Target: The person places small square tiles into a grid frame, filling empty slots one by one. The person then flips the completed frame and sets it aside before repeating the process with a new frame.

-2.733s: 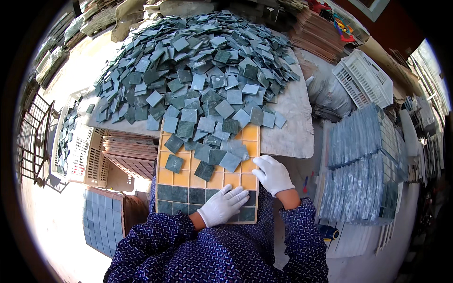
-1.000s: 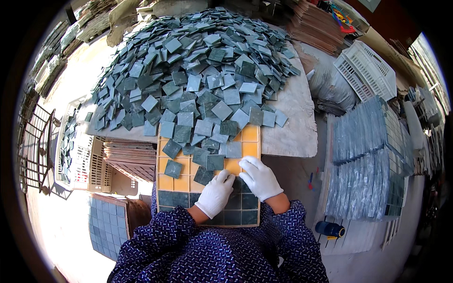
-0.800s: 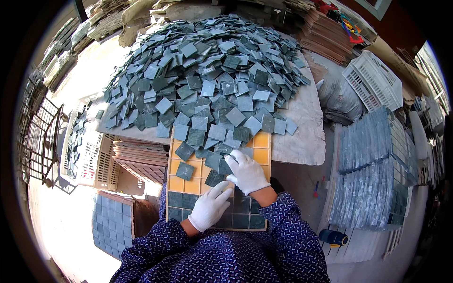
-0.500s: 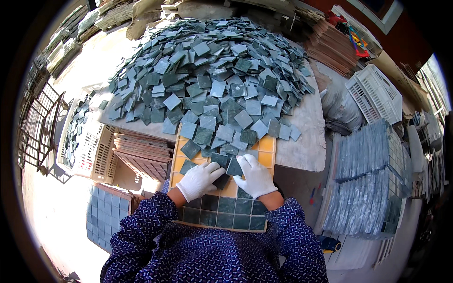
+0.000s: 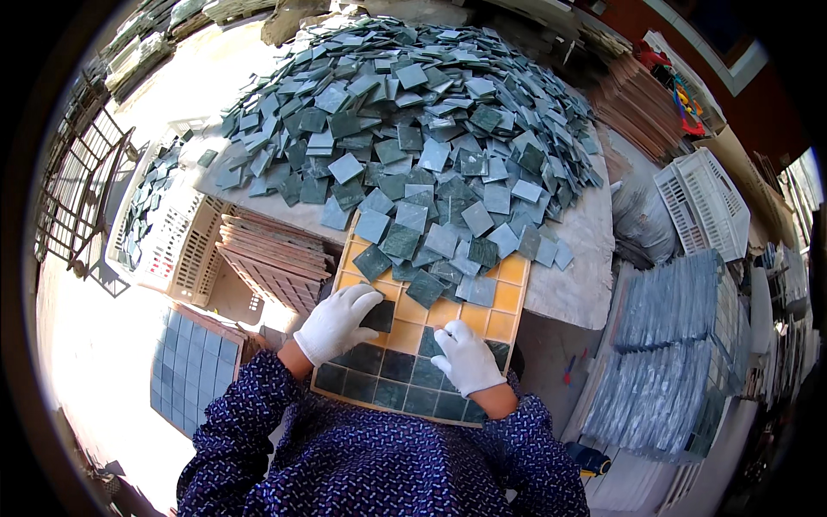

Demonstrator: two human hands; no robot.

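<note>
Likely laying tiles into grid tray (image 5: 502, 324) | left hand (image 5: 338, 326) — grip pinching dark tile (image 5: 380, 316) | right hand (image 5: 468, 358) — curled, grip cannot be told | next calls for squared seating

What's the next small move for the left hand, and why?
Perhaps settle the dark tile the left hand holds into the bare yellow cell between it and the right hand: the tile is close by, and that cell of the grid tray borders the filled lower rows.
</note>
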